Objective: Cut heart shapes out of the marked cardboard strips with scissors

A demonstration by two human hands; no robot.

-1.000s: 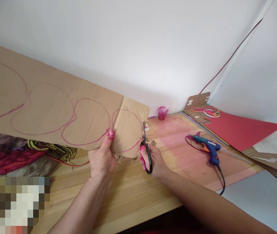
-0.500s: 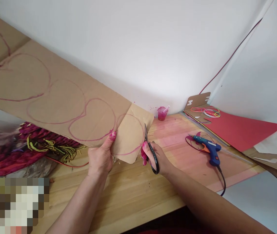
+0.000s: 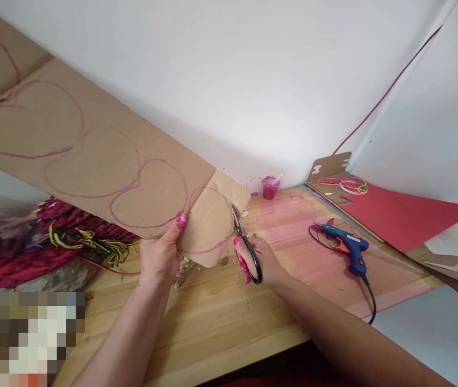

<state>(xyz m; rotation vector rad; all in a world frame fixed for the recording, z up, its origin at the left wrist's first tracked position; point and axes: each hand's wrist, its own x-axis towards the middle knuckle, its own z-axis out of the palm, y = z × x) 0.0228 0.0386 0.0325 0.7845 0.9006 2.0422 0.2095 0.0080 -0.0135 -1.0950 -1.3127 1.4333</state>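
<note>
A long sheet of cardboard (image 3: 92,107), marked with several heart outlines in dark pink, slants across from the upper left. My left hand (image 3: 162,252) grips its lower edge near a fold, thumb on top and fingers hidden beneath. Black-handled scissors (image 3: 245,244) are in my right hand (image 3: 259,260), their blades at the cardboard's right end beside the curve of the last outline. The blades look nearly closed. Pink stains show on the fingertips of both hands.
On the wooden table (image 3: 197,322) lies a blue glue gun (image 3: 348,247) with its cord. A small cup of pink paint (image 3: 270,187) stands by the wall. Red paper (image 3: 406,215) and coloured string (image 3: 344,185) are at right, braided magenta yarn (image 3: 19,263) at left.
The scissors have shifted slightly left and tilted, with the blades turned more to the left. The cardboard and my left hand have moved a little left.
</note>
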